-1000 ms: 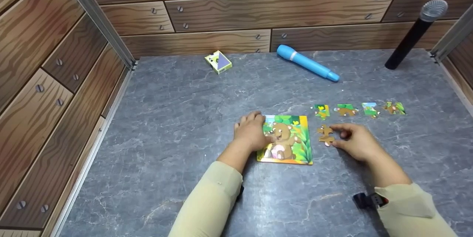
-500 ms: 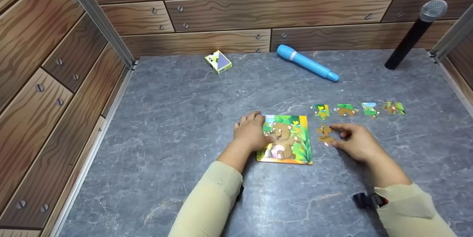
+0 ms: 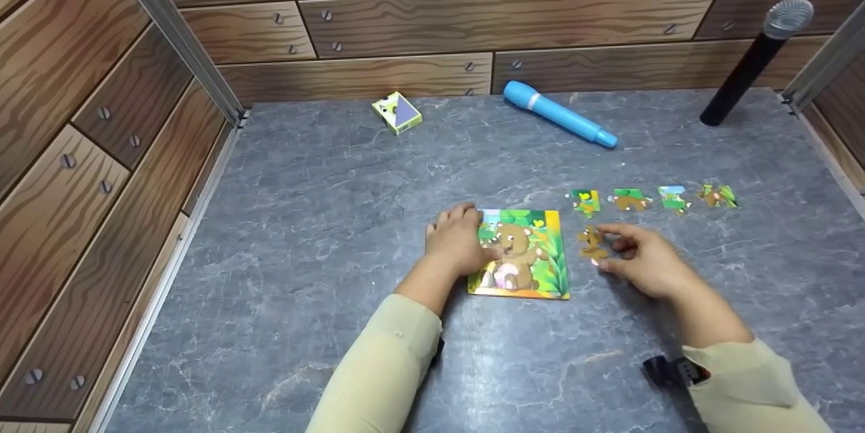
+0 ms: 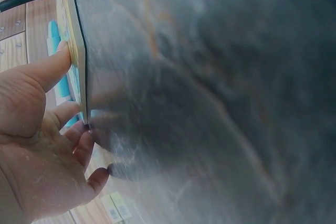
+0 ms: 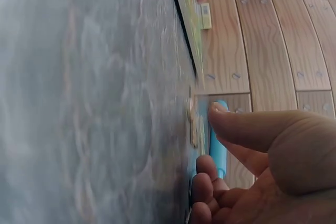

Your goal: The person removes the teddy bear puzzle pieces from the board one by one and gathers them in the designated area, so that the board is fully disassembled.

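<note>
A square jigsaw puzzle board point(image 3: 551, 277) with a brown bear picture lies flat in the middle of the table in the head view. My left hand point(image 3: 454, 244) holds its left side, the thumb on the picture and the other fingers around the edge, as the left wrist view also shows. Just right of the board is a brown puzzle piece point(image 3: 592, 242). My right hand point(image 3: 645, 261) pinches it between thumb and index finger along its right side; the other fingers are curled in. In the right wrist view this piece point(image 5: 194, 124) appears edge-on near the thumb.
Behind the right hand several loose puzzle pieces, among them a green bear piece point(image 3: 630, 200), form a row. Farther back are a small yellow box point(image 3: 397, 113), a blue microphone-shaped stick point(image 3: 559, 114) and a black microphone point(image 3: 743, 78). Wood-patterned walls point(image 3: 399, 28) border the grey table.
The right thumb and index finger have shifted slightly left onto the brown piece, which has turned a little. The left hand and board keep their place; the head view has shifted slightly.
</note>
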Tool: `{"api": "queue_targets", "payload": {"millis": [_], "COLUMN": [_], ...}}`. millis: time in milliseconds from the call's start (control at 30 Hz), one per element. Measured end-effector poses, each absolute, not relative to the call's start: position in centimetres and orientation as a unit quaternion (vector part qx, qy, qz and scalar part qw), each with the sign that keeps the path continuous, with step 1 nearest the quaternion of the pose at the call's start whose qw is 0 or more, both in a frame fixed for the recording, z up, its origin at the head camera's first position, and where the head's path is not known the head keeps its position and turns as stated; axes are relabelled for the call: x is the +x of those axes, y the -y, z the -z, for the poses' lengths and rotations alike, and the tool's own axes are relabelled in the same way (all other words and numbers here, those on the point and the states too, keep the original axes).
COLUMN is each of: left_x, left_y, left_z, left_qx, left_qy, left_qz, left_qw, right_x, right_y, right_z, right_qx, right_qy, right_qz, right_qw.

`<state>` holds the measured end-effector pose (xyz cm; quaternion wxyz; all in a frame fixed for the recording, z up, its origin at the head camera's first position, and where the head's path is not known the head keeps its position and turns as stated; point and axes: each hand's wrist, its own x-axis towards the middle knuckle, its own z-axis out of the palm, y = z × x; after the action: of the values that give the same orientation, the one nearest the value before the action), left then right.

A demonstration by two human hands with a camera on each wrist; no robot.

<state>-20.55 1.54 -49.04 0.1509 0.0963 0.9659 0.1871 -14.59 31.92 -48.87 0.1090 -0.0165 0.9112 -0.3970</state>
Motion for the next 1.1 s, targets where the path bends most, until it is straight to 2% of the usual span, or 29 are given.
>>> {"api": "queue_targets", "payload": {"millis": [300, 500, 800, 1100], "left_x": [-20.5, -20.5, -20.4, -20.4], "left_y": [-1.5, -1.4, -1.3, -1.3], "left_z": [48.9, 48.8, 48.8, 48.8], "left_qx": [0.097, 0.097, 0.103, 0.111], "left_qy": [-0.966, -0.966, -0.966, -0.968], "left_qz": [-0.186, -0.190, -0.188, -0.176], "left_qw": [0.152, 0.147, 0.143, 0.136], "right_x": [-14.2, -14.5, -15.0, -15.8], "right_y": [-29.0, -26.3, -21.6, -19.8], "right_z": [48.9, 48.2, 47.9, 48.8], "right_qx": [-0.028, -0.037, -0.080, -0.084], "right_qy": [-0.909, -0.917, -0.911, -0.889], "right_qz": [0.414, 0.398, 0.405, 0.442], "right_qw": [0.023, 0.007, 0.011, 0.086]}}
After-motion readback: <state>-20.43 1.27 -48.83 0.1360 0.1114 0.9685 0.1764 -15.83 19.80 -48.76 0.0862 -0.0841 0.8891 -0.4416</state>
